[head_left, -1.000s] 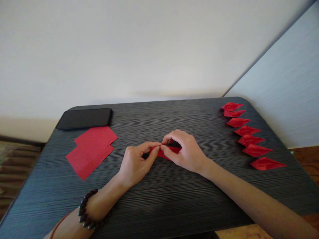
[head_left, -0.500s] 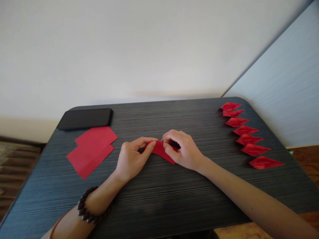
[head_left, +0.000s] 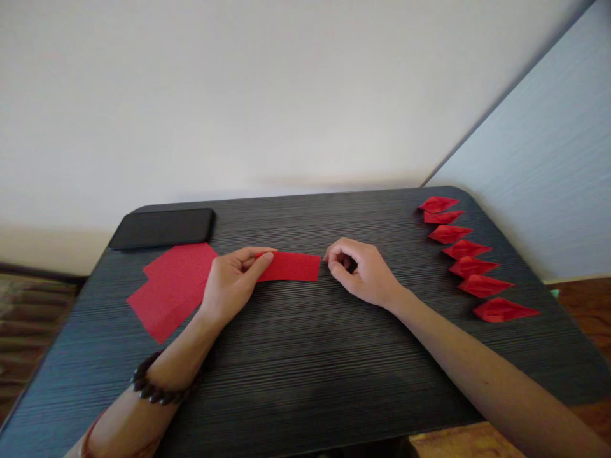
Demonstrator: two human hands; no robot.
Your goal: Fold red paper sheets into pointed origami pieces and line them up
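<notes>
A folded red paper strip [head_left: 292, 266] lies on the dark table [head_left: 305, 356] near its middle. My left hand [head_left: 232, 284] pinches the strip's left end between thumb and fingers. My right hand [head_left: 359, 273] rests just right of the strip, apart from it, fingers curled loosely with nothing in them. A beaded bracelet [head_left: 157, 387] sits on my left wrist.
Flat red paper sheets [head_left: 172, 289] lie stacked at the left, partly under my left hand. A black phone [head_left: 162, 228] lies at the back left. Several folded red paper pieces [head_left: 470, 261] line the right edge. Walls stand behind and to the right.
My right hand let go of the red paper and drew right. My left hand carried the paper left and it now lies as a flat strip.
</notes>
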